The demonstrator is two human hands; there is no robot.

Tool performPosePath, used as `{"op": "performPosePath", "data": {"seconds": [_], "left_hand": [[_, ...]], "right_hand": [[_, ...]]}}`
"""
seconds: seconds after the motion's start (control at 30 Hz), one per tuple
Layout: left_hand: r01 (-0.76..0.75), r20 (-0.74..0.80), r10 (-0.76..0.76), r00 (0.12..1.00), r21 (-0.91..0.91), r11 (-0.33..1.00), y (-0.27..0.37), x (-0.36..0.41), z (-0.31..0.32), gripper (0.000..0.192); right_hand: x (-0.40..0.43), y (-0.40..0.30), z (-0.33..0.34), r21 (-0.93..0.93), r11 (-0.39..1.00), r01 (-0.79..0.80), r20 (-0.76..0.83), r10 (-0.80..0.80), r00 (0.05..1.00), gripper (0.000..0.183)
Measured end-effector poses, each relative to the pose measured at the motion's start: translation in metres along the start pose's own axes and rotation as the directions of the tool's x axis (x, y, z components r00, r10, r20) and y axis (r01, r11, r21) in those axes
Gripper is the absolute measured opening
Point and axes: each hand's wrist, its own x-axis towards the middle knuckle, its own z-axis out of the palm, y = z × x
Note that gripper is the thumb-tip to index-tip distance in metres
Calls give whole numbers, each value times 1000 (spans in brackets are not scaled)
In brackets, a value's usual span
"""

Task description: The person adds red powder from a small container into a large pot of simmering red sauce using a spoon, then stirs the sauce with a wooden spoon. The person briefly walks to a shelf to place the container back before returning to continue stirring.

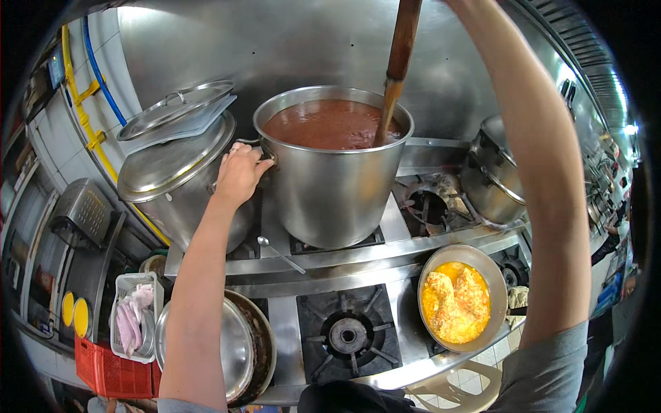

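Note:
My left hand (241,173) grips the side handle (250,141) of a large stainless steel stockpot (335,191), at its left. Reddish-brown liquid (320,121) fills the pot nearly to the rim. A long wooden paddle (403,46) stands tilted in the liquid near the right side. My right arm reaches up past the frame's top edge beside the paddle's upper end; my right hand is out of view. Nearer to me, at the right, a frying pan (462,253) holds coated pieces of food (454,304) in yellow-orange oil or sauce.
A lidded stockpot (175,160) stands close at left, with another lid (181,106) on it. A metal spoon (281,254) lies on the stove ledge. Lidded pans (263,356), a bare burner (348,335), a metal pot (490,180), and a red crate (111,369) surround the work area.

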Motion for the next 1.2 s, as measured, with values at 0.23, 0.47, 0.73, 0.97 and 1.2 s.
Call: {"op": "performPosePath", "data": {"seconds": [0.23,0.47,0.73,0.97,1.2], "left_hand": [[27,40,-28,999,16,999,1,-2,-6,32],[4,53,-10,999,100,995,-7,0,2,30],[-3,7,3,1000,44,999,-4,-1,6,27],[3,-19,-2,1000,26,1000,-8,-3,4,25],[5,26,-7,1000,53,999,-8,-2,3,24]], "right_hand": [[-81,126,-25,181,963,-198,-74,214,974,31],[-131,121,18,80,997,4,-224,14,974,30],[-146,132,97,-150,932,330,-116,-348,930,33],[-160,129,114,-229,924,308,-143,-345,928,34],[-160,149,132,-85,888,452,-167,-460,872,30]]}}
